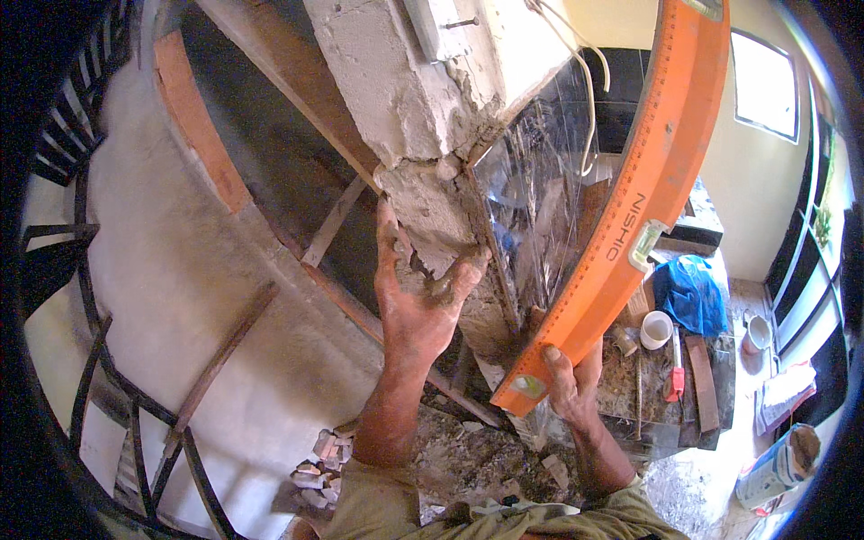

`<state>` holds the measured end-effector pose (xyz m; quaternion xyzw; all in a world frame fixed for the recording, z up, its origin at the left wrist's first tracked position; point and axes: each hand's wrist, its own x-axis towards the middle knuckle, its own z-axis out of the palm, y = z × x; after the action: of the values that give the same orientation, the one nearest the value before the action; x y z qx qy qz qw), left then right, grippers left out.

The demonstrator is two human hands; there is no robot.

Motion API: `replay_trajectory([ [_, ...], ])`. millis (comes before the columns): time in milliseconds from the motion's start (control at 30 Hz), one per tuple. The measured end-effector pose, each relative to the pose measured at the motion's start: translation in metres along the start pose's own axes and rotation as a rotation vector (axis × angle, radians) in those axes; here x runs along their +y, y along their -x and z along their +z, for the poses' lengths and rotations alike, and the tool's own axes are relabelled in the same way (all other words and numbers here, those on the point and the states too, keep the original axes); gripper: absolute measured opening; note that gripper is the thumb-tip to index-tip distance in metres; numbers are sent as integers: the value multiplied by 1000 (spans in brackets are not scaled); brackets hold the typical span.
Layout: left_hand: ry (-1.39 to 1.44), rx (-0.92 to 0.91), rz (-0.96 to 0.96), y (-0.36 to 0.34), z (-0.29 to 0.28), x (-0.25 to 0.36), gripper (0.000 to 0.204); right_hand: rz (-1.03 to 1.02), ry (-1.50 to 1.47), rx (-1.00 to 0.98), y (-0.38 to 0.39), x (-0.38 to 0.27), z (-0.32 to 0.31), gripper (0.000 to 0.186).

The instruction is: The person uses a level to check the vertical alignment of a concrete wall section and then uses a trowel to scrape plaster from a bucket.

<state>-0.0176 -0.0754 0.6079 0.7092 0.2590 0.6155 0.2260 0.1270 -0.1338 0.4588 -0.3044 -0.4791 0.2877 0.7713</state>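
An orange spirit level [621,193] slants up to the right, its lower end in my right hand [578,382]. That hand's thumb lies on the front face, and its other fingers go behind the level. My left hand [418,310] is raised against a rough plastered column [387,76], at a patch of grey mortar [432,207]. Its thumb and forefinger are spread wide to either side of the patch, with mortar smeared on them. The remaining left fingers are mostly hidden. Beside the patch stands a dark glossy panel [540,171] that mirrors the surroundings.
A nail [462,22] sticks out above the column, near a loose pale cable [589,99]. On a worktop at right are a blue plastic bag [691,292], a white cup [656,330] and a red-and-white tool [675,373]. Broken rubble [319,472] lies below; dark metal railings [135,396] curve at left.
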Motion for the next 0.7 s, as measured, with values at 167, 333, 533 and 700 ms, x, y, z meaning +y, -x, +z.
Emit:
replay_trajectory([
  [167,40,37,32,1,7,-3,99,-51,75,-4,0,-8,-1,45],
  [333,143,53,-10,1,1,-9,92,-19,62,4,-1,-5,0,40],
  [533,82,-16,-85,-22,-3,17,78,-25,87,29,-4,0,-4,40],
  [700,-27,12,-62,-24,-8,12,80,-19,68,19,-3,-2,-1,40],
])
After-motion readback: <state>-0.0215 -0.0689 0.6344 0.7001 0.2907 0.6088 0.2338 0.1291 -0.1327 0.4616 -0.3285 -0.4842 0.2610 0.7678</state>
